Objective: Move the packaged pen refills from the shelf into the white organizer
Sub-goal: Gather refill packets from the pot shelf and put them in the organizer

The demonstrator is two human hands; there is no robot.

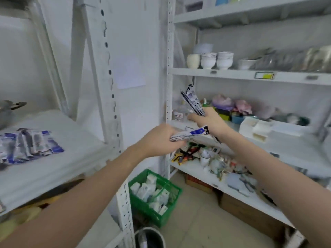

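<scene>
**Both hands holding refill packs, between the two shelf units**

Left hand (157,138): fingers curled round one refill pack (189,134). The pack lies roughly level, its blue-and-white end pointing toward the right hand and reaching just under that wrist.

Right hand (208,120): gripping a bundle (193,101) of several packs, dark refills visible inside, printed tops sticking up and tilted to the left above the fist. The hand is just above and right of the left hand; the two are close, and contact cannot be told.

Organizer (258,128): white, compartmented, on the shelf board to the right of the right hand, apart from it. What its compartments hold cannot be made out.

Pile (30,144) of more blue-and-white packs: on the left shelf (53,169), well away to the left of the left hand, lying flat and overlapped.

Surroundings: white bowls (216,60) on the board above the right hand. Mixed small goods (215,160) on the board below both hands. Green basket (155,197) of white packets on the floor beneath the left forearm, a dark bucket (149,238) nearer the camera. Picture is blurred; print on the packs unreadable.
</scene>
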